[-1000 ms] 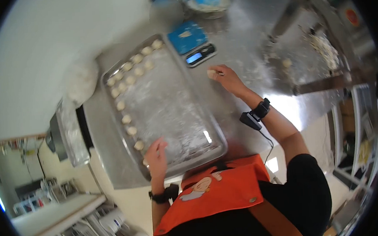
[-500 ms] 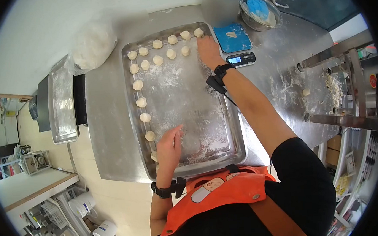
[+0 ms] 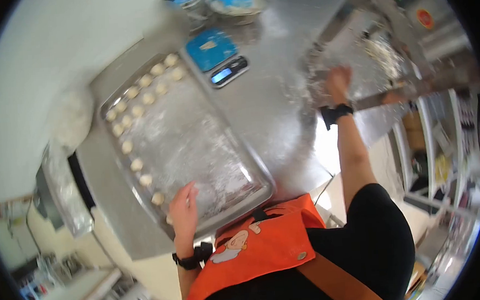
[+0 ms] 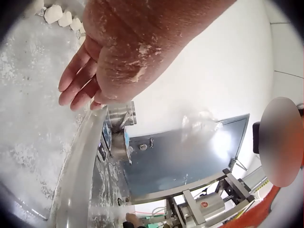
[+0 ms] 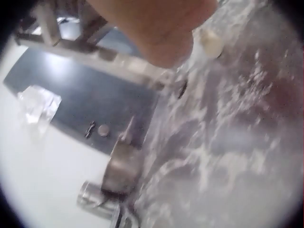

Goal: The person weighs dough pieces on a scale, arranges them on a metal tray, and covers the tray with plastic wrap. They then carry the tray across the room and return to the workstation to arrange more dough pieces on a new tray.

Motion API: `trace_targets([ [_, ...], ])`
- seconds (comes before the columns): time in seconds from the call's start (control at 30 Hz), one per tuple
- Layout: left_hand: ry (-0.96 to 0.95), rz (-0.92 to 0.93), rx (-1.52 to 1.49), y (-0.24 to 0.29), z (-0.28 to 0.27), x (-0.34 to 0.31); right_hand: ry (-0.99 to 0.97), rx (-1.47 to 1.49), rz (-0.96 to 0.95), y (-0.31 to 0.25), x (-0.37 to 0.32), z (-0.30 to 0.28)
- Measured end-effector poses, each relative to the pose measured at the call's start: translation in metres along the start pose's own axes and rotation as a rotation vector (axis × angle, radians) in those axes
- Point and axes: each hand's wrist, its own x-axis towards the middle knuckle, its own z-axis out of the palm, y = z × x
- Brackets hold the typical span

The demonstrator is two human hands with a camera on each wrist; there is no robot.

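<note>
In the head view my left hand (image 3: 184, 213) is over the near left corner of a floured metal tray (image 3: 195, 139), its fingers relaxed and nothing in them. A dough ball (image 3: 158, 198) lies just left of it, and another is partly hidden behind the hand. More dough balls (image 3: 145, 80) line the tray's far and left sides. My right hand (image 3: 338, 83) is blurred, down at the floured counter on the right. A dough piece (image 5: 212, 43) shows right beside it in the right wrist view; the right fingers are hidden there.
A digital scale (image 3: 230, 72) with a blue platform (image 3: 211, 50) stands right of the tray. Behind it is a metal bowl (image 3: 240, 13) with something blue inside. A metal frame (image 3: 412, 92) rises by the right hand. A plastic bag (image 3: 72, 119) lies left.
My right hand, which carried a dough ball to the tray's far right corner, has moved right to the floured counter. One more dough ball sits in the second row. The left hand has stayed.
</note>
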Motion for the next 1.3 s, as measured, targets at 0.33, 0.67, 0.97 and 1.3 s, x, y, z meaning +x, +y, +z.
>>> trace_targets([
  [0.33,0.093,0.011,0.078,-0.021,-0.02,-0.02,-0.018,0.843,-0.043,-0.066,0.013,-0.095],
  [0.67,0.198,0.022,-0.026,-0.057,-0.044,-0.025,-0.165,1.016,-1.029,-0.432,-0.13,-0.265],
  [0.97,0.25,-0.062,-0.029,-0.091,-0.069,-0.032,-0.249,0.852,-0.93,-0.513,-0.176,-0.265],
  [1.3,0.04,-0.02,-0.013,-0.052,-0.032,-0.018,-0.283,1.265,-0.417,-0.252,-0.163,-0.235],
])
